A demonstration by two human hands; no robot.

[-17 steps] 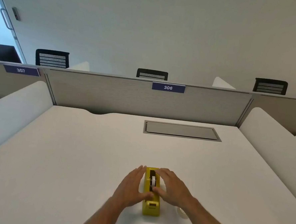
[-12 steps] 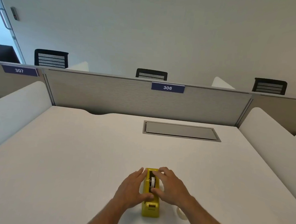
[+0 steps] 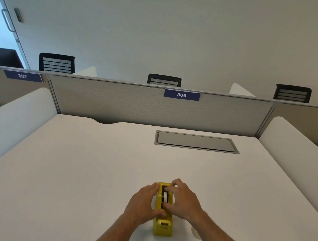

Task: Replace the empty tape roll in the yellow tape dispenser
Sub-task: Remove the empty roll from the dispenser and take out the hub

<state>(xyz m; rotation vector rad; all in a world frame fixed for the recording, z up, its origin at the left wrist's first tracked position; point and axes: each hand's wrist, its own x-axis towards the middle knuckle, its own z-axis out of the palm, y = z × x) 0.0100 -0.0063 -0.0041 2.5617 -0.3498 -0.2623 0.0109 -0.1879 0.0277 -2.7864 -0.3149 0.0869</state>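
Blue tags on the grey partition (image 3: 155, 109) read 306 (image 3: 181, 95) and 307 (image 3: 22, 76); you can read no brand on the yellow tape dispenser (image 3: 162, 226), which sits near your edge of the white desk (image 3: 77, 171), lengthwise away from you. Your left hand (image 3: 143, 203) lies flat against its left side, thumb over the top edge, pressing rather than closing round it. Your right hand (image 3: 184, 199) pinches the white roll (image 3: 166, 197) in the slot between fingertips and thumb. Another roll (image 3: 196, 234), mostly hidden by your right forearm, lies just right of the dispenser. A grey cable hatch (image 3: 196, 142) sits farther back, and black chair backs (image 3: 56, 63) show beyond the partition
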